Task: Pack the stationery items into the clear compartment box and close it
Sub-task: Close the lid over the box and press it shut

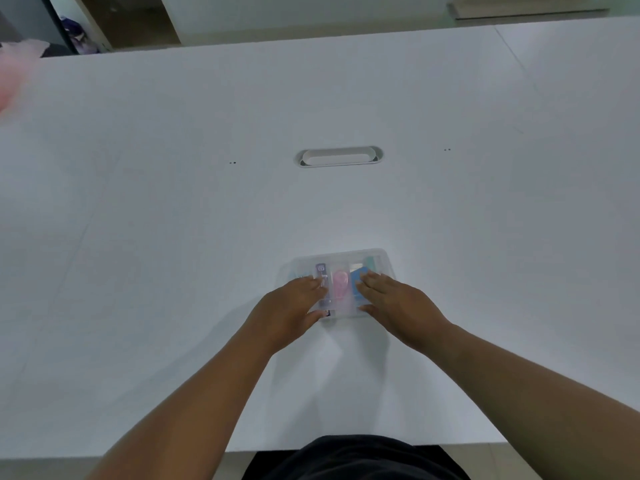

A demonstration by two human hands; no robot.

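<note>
The clear compartment box lies on the white table in front of me with its lid down over the contents. Through the lid I see a purple item on the left, a pink item in the middle and a blue item on the right. My left hand rests flat on the box's left side, fingers on top and thumb at its near edge. On the right side my right hand lies the same way, fingers on the lid, thumb at the near edge.
An oval cable slot is set into the white table beyond the box. Something pink and blurred shows at the far left edge. The table's near edge runs just in front of my body.
</note>
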